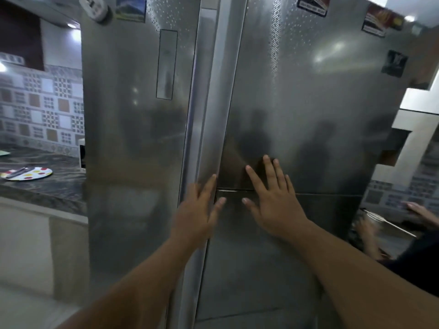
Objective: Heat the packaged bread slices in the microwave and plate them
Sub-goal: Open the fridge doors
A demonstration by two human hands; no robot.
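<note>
Both forearms are reaching out; left hand (198,210) and right hand (270,198), each grip released, are lying flat against the fridge door (308,115), probably pushing it closed. Packaged bread is not showing; a dotted plate (26,174) is waiting on the desk (47,186).

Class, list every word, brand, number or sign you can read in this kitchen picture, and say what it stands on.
None can be read.
Two red and black stickers at the top of the right refrigerator door: print blurred.
Dark sticker below them: pale mark, unreadable.
Picture magnet on the left refrigerator door: no legible text.
</note>
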